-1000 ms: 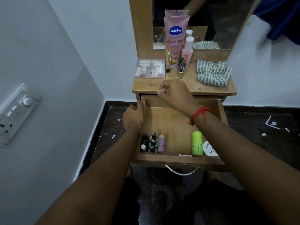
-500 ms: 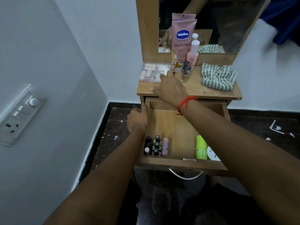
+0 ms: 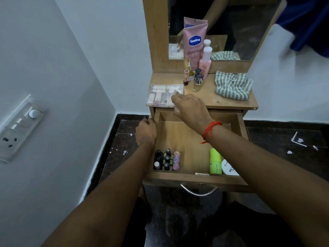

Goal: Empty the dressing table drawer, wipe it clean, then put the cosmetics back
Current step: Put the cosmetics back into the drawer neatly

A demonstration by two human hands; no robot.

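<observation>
- Pale walls meet in a corner over a dark stone floor [image 3: 277, 139] flecked with white scraps, and a switch panel [image 3: 19, 127] sits on the left wall.
- Wooden dressing table [image 3: 229, 102] stands against the back wall, mirror [image 3: 245, 24] above it, drawer [image 3: 192, 180] pulled right out toward the camera.
- Left hand [image 3: 146, 133] is curled over the drawer's left side wall near the back, fingers wrapped on the wood.
- Right hand [image 3: 189, 106], red thread [image 3: 211, 130] at the wrist, reaches over the drawer to the front left of the tabletop.
- Its fingertips sit on the near right corner of the clear cosmetics case [image 3: 163, 95]; fingers are bent and close together, but whether they actually pinch the case, I cannot tell.
- That case lies flat on the top, its near edge at the table's front lip.
- Behind it stand the pink Vaseline tube [image 3: 194, 50], a pink lotion bottle [image 3: 205, 62], a small lipstick-like stick [image 3: 186, 77] and two dark-capped glass vials [image 3: 197, 81].
- Striped green-and-white cloth [image 3: 233, 85] lies bunched on the right of the top.
- Down in the drawer's front left corner, nail polish bottles [image 3: 164, 159] cluster beside a stack of pink glitter pots [image 3: 176, 160].
- Front right: a lime-green tube [image 3: 215, 164] touching a white round jar [image 3: 229, 169], with a thin small item [image 3: 202, 174] along the front wall.
</observation>
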